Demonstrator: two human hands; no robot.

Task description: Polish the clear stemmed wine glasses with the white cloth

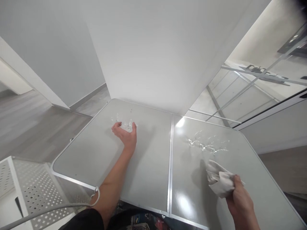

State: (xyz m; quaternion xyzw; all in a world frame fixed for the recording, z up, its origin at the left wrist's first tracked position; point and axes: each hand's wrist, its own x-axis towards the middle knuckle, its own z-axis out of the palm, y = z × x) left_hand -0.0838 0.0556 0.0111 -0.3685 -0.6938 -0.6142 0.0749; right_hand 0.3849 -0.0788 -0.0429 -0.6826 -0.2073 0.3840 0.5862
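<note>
My left hand, cupped half open about the clear glass on the far left of the table, should I think close gently and low, while my right hand, near right, clenches the crumpled cloth.

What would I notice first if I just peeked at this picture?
Probably the person's two hands over the grey table. The left hand is cupped around a clear glass on the far left half, and the right hand grips a crumpled white cloth at the near right. A shiny cluster of glassware sits on the right half, just beyond the cloth.
</note>
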